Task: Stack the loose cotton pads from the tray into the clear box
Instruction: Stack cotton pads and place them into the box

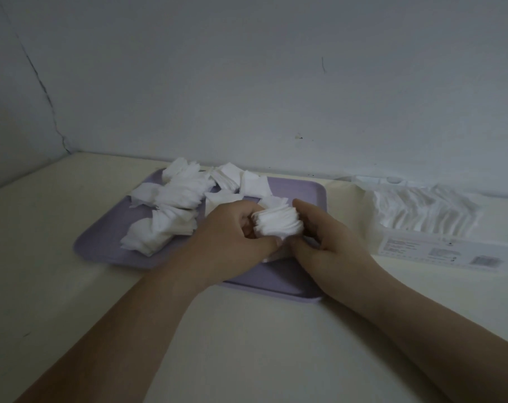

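Looks forward and down from head height, near the tabletop (247, 344), facing the wall (276, 82) behind it; 1 wide-angle view.

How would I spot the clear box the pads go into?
Find the lilac tray on the cream table. Just to its right, by the wall, sits the clear box. Unlike the tray's loose heaps, its pads stand in neat rows behind see-through walls, with a printed label on the near side.

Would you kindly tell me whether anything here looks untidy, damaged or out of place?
The cotton pads lie in jumbled, tilted heaps on the far left of the tray, not stacked. A dark crack runs down the wall at left.
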A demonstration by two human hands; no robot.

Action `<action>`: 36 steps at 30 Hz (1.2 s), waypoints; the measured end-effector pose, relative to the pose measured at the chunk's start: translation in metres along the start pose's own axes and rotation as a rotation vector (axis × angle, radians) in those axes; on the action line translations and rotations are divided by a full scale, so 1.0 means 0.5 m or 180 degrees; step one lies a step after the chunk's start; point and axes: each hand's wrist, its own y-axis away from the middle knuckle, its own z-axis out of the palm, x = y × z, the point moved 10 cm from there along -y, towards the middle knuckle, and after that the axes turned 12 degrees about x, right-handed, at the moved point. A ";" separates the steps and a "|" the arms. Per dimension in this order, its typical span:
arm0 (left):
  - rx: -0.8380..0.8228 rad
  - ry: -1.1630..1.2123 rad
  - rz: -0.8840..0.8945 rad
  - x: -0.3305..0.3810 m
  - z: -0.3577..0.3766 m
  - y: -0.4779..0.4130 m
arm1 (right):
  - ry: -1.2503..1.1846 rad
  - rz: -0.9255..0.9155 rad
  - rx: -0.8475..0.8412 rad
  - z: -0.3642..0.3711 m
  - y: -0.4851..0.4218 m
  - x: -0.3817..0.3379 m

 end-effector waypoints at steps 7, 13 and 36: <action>-0.0042 0.0395 0.0097 0.028 -0.021 0.001 | -0.0670 0.0340 -0.0023 -0.045 -0.011 -0.048; -0.0162 0.1173 -0.0274 0.076 0.000 -0.002 | -0.1070 0.0411 -0.0319 -0.103 -0.036 -0.099; -0.1393 -0.1318 0.1711 0.336 0.503 -0.042 | 0.0751 0.1779 0.0716 -0.563 -0.049 0.129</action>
